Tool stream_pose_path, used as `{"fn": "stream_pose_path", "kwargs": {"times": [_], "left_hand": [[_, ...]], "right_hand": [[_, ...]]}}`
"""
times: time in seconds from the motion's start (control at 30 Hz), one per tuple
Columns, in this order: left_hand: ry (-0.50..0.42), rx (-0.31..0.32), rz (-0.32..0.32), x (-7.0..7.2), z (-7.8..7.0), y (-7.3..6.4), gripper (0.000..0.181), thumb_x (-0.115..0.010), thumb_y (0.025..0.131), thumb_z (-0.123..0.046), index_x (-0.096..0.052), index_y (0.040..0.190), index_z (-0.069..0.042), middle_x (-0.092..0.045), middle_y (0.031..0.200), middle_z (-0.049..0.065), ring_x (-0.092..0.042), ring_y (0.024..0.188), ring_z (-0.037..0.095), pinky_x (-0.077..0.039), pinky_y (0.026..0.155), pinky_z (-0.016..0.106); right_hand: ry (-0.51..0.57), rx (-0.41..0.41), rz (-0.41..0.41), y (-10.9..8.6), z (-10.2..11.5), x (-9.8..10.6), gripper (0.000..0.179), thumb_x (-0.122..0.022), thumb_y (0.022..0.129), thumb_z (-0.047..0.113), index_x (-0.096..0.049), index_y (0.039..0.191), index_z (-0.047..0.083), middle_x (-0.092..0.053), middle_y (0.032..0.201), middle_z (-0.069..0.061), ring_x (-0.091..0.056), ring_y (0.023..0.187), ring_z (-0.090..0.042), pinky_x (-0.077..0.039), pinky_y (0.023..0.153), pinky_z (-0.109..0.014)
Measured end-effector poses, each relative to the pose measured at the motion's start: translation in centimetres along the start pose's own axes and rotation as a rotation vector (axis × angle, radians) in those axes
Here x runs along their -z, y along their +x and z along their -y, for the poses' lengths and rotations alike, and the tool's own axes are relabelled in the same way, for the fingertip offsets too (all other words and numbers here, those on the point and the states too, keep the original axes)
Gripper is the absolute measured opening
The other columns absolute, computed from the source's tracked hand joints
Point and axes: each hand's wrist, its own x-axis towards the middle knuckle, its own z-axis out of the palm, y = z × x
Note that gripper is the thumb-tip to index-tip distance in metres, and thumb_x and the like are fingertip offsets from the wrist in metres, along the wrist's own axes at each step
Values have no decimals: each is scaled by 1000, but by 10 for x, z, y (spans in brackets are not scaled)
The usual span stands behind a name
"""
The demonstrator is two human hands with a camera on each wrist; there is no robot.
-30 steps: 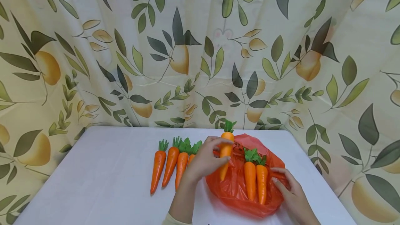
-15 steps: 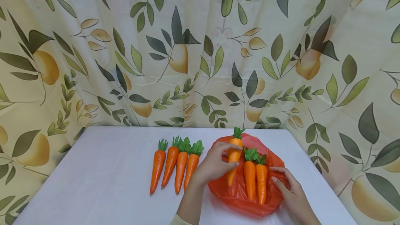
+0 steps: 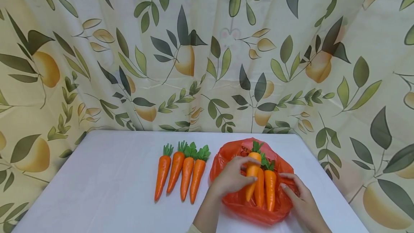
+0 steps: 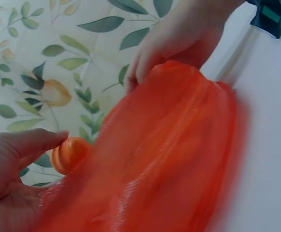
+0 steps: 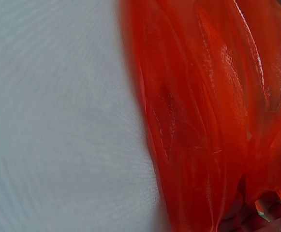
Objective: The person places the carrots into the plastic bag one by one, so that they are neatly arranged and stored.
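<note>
Between its thumb and fingers my left hand (image 3: 233, 176) pinches an orange carrot (image 3: 253, 171) with a green top, held over the open red plastic bag (image 3: 223, 154). Two more carrots lie in the bag: one (image 3: 260, 190) is partly hidden by the held carrot, the other (image 3: 270, 190) sits to its right. My right hand (image 3: 302, 194) holds the bag's right rim. The left wrist view shows the held carrot (image 4: 71, 154) past the bag (image 4: 159, 154), with the right hand (image 4: 181, 41) at the rim. Mostly bag fills the right wrist view.
Several carrots (image 3: 175, 172) lie in a row on the white table (image 3: 97, 182), left of the bag. Behind the table hangs a curtain (image 3: 207, 64) printed with leaves and fruit.
The left hand has carried its carrot rightward and lower, from the bag's left side to beside the two carrots inside. My right hand has stayed at the rim.
</note>
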Motion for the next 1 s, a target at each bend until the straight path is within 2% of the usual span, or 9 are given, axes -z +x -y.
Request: {"fn": "stream_pose_path", "kwargs": {"times": [0.17,0.33,0.6,0.8,1.0], "left_hand": [[-12,41,3,-10,7,5,35,-81,90,-8,-75,115,-32,-59,121,-14,-57,106,11,-57,79,29],[-1,46,-8,-16,15,7,36,-82,88,-6,-75,114,-30,-60,120,-13,-57,105,12,-57,80,29],[0,80,-54,-18,27,6,35,-81,88,-3,-75,114,-26,-60,122,-7,-55,107,16,-56,88,36],[27,87,-53,-21,33,6,36,-80,87,-2,-75,113,-26,-60,122,-7,-56,109,16,-55,92,38],[53,144,-59,-21,36,6,37,-81,86,-2,-76,114,-26,-59,123,-5,-55,114,21,-54,96,46]], "right_hand": [[13,1,5,0,2,-1,38,-53,110,21,-49,145,6,-50,146,-16,-45,116,7,-47,89,-14],[16,4,7,0,0,-1,37,-53,110,18,-49,145,6,-50,145,-17,-45,116,8,-47,89,-14],[-3,-9,-3,-2,-2,-1,37,-54,109,19,-50,144,5,-50,145,-17,-46,112,9,-49,88,-16],[-19,-7,-3,-1,-4,0,37,-54,109,19,-51,143,4,-50,146,-18,-46,112,9,-48,88,-15],[-26,11,-2,0,-4,0,37,-55,109,19,-52,143,4,-50,146,-18,-44,114,11,-46,89,-12]]}}
